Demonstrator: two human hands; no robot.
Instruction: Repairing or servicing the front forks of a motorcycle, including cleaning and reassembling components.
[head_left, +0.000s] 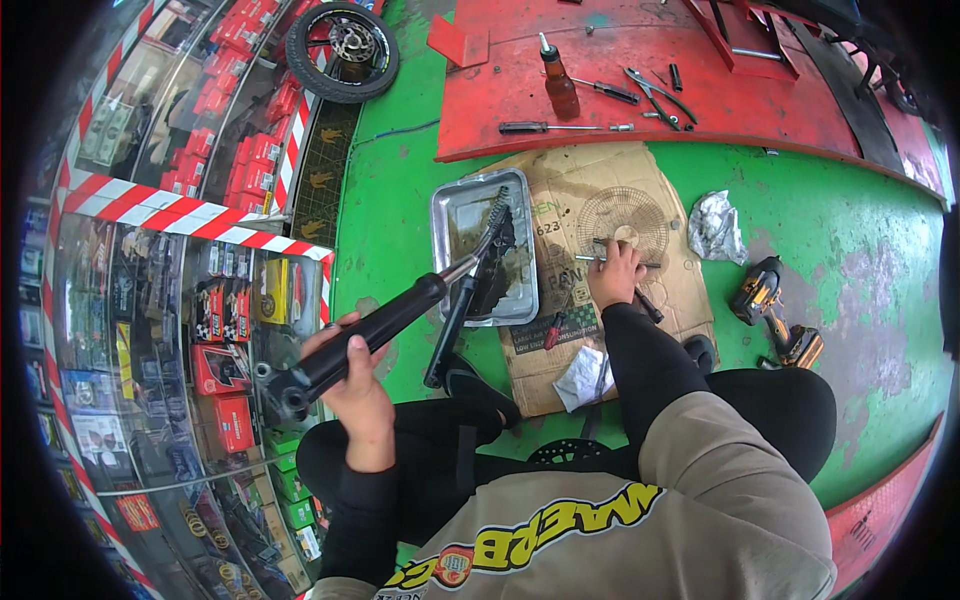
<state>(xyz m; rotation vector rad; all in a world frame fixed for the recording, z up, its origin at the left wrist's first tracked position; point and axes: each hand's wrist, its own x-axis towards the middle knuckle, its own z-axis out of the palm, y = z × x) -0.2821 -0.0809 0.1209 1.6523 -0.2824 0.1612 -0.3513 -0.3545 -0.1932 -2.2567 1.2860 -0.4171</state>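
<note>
Head view: left of the cardboard [565, 180], we hold the fork [395, 312] slanting over the tray [530, 262], our left hand [357, 388] clamped around its near end. Dark fluid [490, 291] and a bared spring [498, 206] suggest it's opened and draining, not yet rebuilt; our right hand's [617, 275] fingers touch a rod [588, 259], grip unclear.

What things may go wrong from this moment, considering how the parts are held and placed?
The large black tube is held only in the left hand; it might slip, or drip outside the tray.
A second black tube leans over the tray's near edge; a bump could dislodge it and splash the dark fluid.
The thin metal rod by the right hand could roll away.
</note>
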